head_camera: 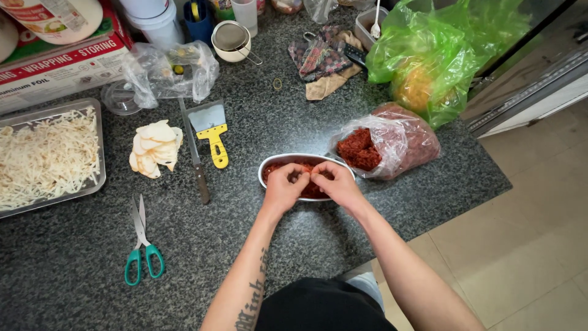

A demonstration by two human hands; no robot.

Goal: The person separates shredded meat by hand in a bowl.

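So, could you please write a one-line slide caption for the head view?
Both hands, left hand and right hand, work red shreds in an oval metal dish on a granite counter.

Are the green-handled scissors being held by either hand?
No, the scissors lie alone on the counter while both the left hand and right hand work over the oval metal bowl.

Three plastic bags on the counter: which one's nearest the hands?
The clear bag of red shreds, right beside the oval metal dish. The green bag and the clear bag lie farther back.
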